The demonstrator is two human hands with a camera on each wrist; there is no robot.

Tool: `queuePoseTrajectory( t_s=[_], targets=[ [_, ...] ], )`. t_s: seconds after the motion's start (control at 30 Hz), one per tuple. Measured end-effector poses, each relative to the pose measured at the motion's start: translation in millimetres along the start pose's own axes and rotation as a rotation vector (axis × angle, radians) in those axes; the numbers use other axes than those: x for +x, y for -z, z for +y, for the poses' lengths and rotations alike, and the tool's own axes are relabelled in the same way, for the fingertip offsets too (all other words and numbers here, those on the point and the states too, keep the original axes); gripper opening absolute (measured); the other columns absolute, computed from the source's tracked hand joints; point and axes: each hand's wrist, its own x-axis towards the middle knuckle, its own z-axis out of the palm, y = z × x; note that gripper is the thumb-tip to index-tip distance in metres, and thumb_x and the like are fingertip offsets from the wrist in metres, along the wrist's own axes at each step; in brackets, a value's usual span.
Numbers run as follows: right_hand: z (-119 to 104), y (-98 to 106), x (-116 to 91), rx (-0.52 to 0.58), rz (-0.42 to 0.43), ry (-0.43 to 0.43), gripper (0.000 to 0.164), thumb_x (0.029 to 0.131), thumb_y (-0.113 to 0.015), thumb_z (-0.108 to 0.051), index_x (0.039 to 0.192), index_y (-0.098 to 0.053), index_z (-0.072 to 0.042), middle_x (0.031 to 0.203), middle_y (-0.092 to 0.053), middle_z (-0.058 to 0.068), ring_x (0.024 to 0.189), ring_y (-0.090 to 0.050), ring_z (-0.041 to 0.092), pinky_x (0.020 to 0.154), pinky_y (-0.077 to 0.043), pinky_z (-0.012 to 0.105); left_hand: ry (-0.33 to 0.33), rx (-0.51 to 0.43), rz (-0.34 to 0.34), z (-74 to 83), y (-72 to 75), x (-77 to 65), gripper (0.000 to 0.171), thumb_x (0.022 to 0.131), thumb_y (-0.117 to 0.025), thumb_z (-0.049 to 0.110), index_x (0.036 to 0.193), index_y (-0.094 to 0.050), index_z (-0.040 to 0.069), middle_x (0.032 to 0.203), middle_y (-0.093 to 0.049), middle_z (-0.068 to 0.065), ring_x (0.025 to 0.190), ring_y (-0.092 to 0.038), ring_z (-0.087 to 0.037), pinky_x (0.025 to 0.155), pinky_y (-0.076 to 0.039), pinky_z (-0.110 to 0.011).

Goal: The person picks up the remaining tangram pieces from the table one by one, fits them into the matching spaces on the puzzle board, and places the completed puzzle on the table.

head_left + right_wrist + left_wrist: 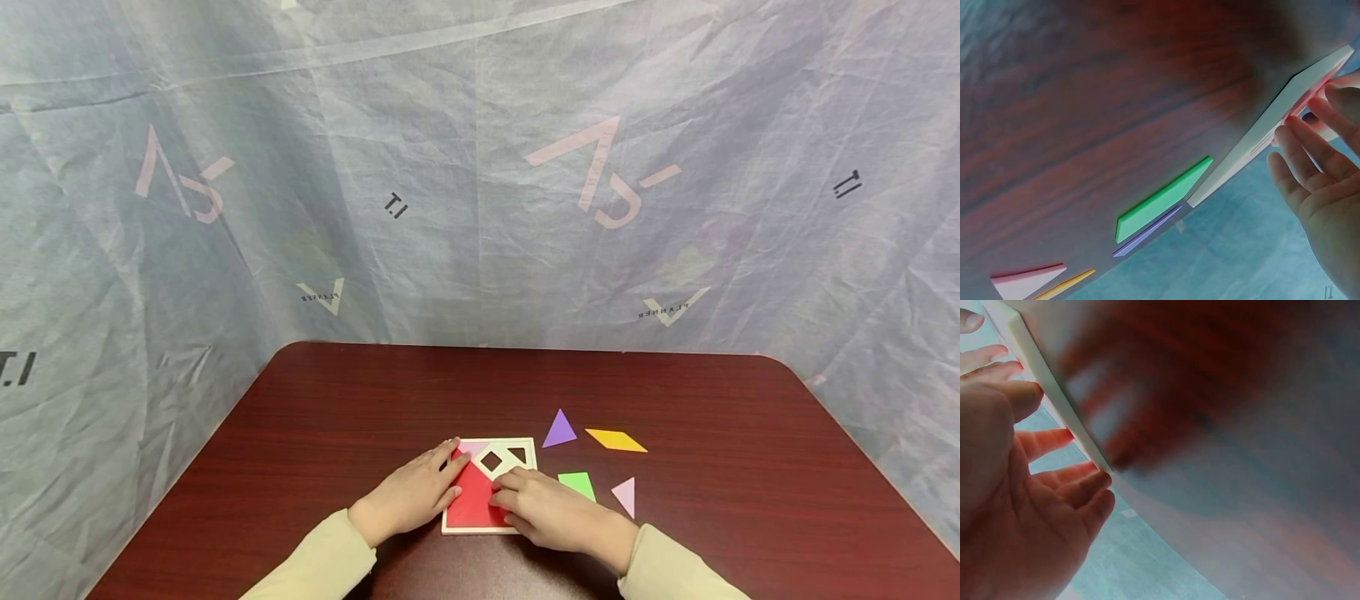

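A square white tangram tray lies on the table, with large red pieces covering its lower left and a pink piece at its top left. Two dark cutouts, one square and one triangular, show at its upper right. My left hand rests along the tray's left side, fingers extended over the edge. From the right, my right hand reaches over the tray, fingertips on the red area and hiding the lower right part. The right wrist view shows that hand's fingers fairly straight.
Right of the tray lie loose flat pieces: a purple triangle, a yellow parallelogram, a green piece partly behind the right hand, and a light pink triangle. The glossy dark red table meets a grey cloth backdrop.
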Motion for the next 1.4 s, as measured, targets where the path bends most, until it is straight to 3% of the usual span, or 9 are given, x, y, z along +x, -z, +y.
queuePoseTrajectory(
  t_s=[0.63,0.97,1.13,1.4],
  targets=[
    [6,3,-1,0.013,-0.021,-0.022,0.021,0.083,-0.063,-0.016,0.104,-0.065,-0.015,0.108,-0.062,0.000,0.101,-0.057,0.014,0.088,-0.047,0.032,-0.009,0.017,0.020,0.6,0.2,-0.1,0.046,0.093,-0.051,0.028,0.132,-0.047,0.005,0.138,-0.042,-0.020,0.123,-0.048,-0.030,0.099,-0.041,-0.041],
    [19,8,-6,0.044,0.023,-0.058,0.021,0.082,-0.064,-0.012,0.103,-0.065,-0.011,0.106,-0.063,0.002,0.101,-0.057,0.018,0.093,-0.046,0.040,-0.006,0.026,-0.001,-0.5,-0.3,-0.1,0.047,0.093,-0.049,0.029,0.133,-0.046,0.005,0.139,-0.040,-0.019,0.126,-0.044,-0.029,0.101,-0.040,-0.040],
    [28,11,-12,0.063,0.022,-0.106,0.022,0.081,-0.066,-0.011,0.103,-0.065,-0.010,0.109,-0.062,0.003,0.101,-0.057,0.018,0.088,-0.047,0.038,-0.005,0.032,-0.012,-0.6,-0.4,0.2,0.047,0.094,-0.048,0.029,0.134,-0.045,0.006,0.140,-0.040,-0.019,0.126,-0.044,-0.028,0.102,-0.039,-0.040],
    [45,16,-22,0.052,0.090,-0.133,0.021,0.079,-0.068,-0.008,0.099,-0.066,-0.009,0.106,-0.063,0.006,0.095,-0.059,0.019,0.076,-0.048,0.038,-0.021,0.048,0.018,-1.1,-0.9,-0.3,0.046,0.093,-0.049,0.029,0.133,-0.047,0.006,0.138,-0.043,-0.019,0.124,-0.046,-0.029,0.101,-0.040,-0.042]
  ],
)
